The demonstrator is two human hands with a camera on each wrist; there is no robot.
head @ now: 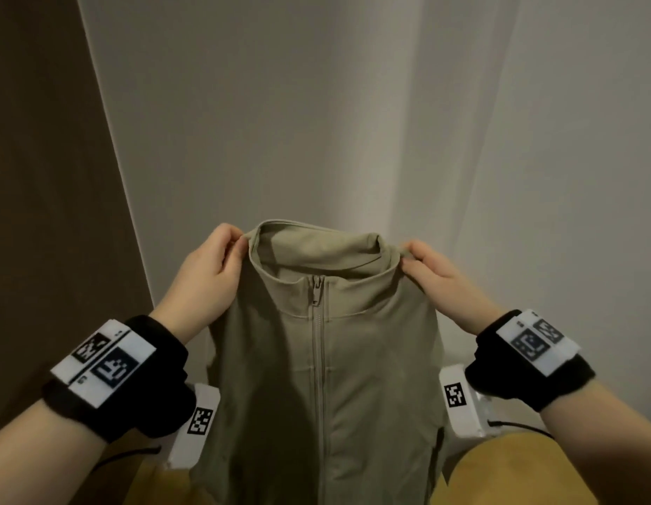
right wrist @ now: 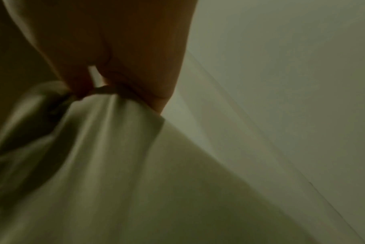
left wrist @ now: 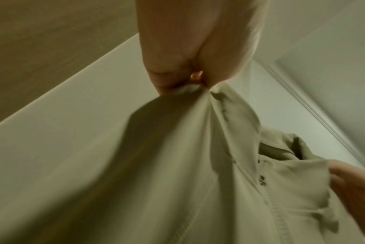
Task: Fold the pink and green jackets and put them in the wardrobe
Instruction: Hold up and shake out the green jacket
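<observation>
Pale grey wall [head: 353, 103] fills most of what I see, with a dark brown panel [head: 43, 176] running down its left side. In front of it hangs the green jacket [head: 327, 359], a muted sage, held up in the air between my two hands and facing me. Its zip [head: 318, 359] is closed up to the stand collar [head: 316, 256], and its lower part runs out of the bottom of the head view, so I cannot see the hem or the sleeves.

My left hand [head: 207, 278] pinches the left shoulder beside the collar between thumb and curled fingers; my right hand [head: 444, 282] pinches the right shoulder the same way. The wrist views are blurred, yet each shows fabric bunched at my fingertips [left wrist: 167, 85].

Black wristbands [head: 134, 377] carry white blocks printed with black square code markers; I cannot read any writing on them. Mustard-yellow cloth [head: 499, 468] shows at the bottom corners, cut off.
</observation>
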